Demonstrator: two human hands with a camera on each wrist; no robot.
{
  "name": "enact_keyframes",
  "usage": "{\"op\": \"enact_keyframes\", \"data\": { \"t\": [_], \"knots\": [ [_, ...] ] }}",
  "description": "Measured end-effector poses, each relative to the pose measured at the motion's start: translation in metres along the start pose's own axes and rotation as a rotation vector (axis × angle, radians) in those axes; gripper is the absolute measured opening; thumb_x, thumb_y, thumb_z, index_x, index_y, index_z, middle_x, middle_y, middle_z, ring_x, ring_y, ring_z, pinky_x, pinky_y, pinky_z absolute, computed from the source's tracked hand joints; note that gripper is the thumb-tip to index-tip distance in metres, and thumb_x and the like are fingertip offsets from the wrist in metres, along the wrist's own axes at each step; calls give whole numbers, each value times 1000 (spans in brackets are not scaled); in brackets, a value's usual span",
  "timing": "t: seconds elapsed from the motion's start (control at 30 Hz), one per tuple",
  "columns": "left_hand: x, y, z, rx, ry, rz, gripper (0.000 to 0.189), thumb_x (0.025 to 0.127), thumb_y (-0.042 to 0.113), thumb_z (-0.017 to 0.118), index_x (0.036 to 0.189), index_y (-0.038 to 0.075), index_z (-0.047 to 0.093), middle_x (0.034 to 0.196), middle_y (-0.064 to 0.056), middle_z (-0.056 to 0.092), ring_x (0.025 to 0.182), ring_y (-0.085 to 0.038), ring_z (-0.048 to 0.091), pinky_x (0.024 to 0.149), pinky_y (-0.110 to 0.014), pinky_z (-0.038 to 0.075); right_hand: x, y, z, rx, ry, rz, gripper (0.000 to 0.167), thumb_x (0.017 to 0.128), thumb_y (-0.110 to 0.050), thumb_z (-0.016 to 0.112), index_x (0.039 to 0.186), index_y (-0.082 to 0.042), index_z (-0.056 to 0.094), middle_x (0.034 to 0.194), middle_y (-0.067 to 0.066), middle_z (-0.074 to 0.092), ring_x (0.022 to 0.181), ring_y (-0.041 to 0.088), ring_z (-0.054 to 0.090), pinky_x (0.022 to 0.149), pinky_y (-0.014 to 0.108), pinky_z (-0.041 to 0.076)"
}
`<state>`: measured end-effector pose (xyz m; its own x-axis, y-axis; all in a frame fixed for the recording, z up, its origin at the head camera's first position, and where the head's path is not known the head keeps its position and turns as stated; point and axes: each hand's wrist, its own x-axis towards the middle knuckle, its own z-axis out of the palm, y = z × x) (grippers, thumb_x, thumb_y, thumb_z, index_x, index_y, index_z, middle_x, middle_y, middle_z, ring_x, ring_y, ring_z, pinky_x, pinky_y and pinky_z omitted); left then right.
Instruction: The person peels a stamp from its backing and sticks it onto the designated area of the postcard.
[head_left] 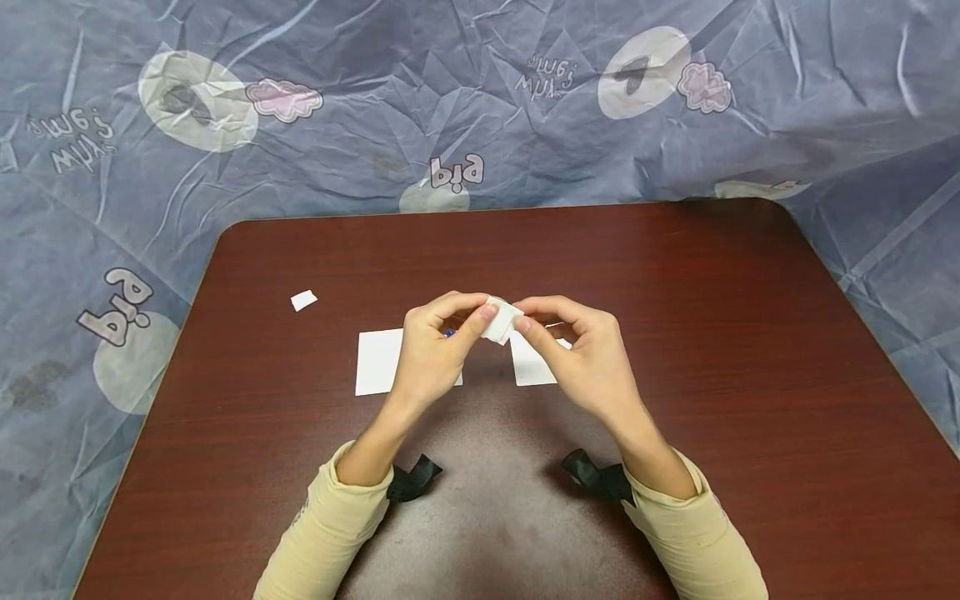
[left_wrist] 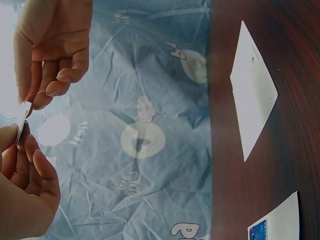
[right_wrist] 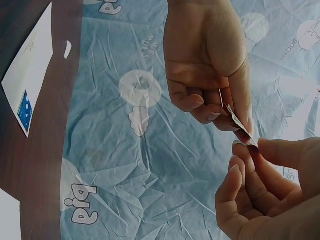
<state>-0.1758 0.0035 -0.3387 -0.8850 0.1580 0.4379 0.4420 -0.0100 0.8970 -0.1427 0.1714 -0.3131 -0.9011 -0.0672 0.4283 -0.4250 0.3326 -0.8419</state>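
Above the middle of the table, a small white piece of paper, with what looks like layered or folded edges, is held between both hands. My left hand pinches its left side between thumb and fingers. At its right edge, my right hand pinches it with thumb and fingertips. The wrist views show the paper nearly edge-on, its faces mostly hidden. Beneath the left hand lies a white card with a blue printed patch. Another white card is partly covered by the right hand.
A small white scrap lies on the brown table at the left. Black straps are at both wrists, below the sleeves. A wrinkled blue-grey printed cloth hangs behind the table.
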Motion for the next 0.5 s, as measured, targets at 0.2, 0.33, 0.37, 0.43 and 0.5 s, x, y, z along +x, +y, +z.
{"op": "enact_keyframes", "data": {
  "t": [0.2, 0.33, 0.37, 0.43, 0.5],
  "knots": [
    [0, -1, 0, 0, -11, 1, 11, 87, 1, 68, 95, -6, 71, 80, -10, 67, 72, -28, 62, 63, -31, 48, 0, 0, -1, -20, -4, 10, 11, 87, 2, 67, 97, 0, 72, 85, 5, 70, 74, 17, 64, 63, 23, 49],
    [0, -1, 0, -3, -23, 3, 11, 88, 0, 67, 95, -6, 71, 81, -11, 67, 71, -31, 61, 62, -32, 48, 0, 1, -1, -27, -12, 10, 11, 87, 2, 67, 96, 0, 72, 84, 5, 69, 73, 15, 63, 63, 24, 49],
    [0, -1, 0, -2, -25, 2, 10, 88, 0, 66, 95, -6, 71, 81, -11, 67, 71, -31, 61, 62, -32, 48, 0, 2, -1, -26, -14, 10, 11, 86, 2, 67, 96, 0, 71, 84, 5, 69, 72, 15, 63, 62, 25, 48],
    [1, -1, 0, -3, -30, 0, 10, 88, 0, 66, 95, -6, 71, 81, -11, 67, 71, -28, 62, 62, -31, 48, 1, 2, -1, -22, -22, 15, 10, 86, 2, 68, 96, 0, 71, 83, 5, 69, 71, 15, 62, 63, 25, 49],
    [1, -2, 0, -11, -38, -6, 10, 88, 0, 66, 95, -6, 71, 81, -11, 67, 71, -24, 62, 62, -30, 48, 1, 3, -1, -18, -38, 27, 10, 86, 1, 69, 95, 0, 71, 83, 6, 69, 70, 15, 63, 64, 24, 49]
  ]
}}
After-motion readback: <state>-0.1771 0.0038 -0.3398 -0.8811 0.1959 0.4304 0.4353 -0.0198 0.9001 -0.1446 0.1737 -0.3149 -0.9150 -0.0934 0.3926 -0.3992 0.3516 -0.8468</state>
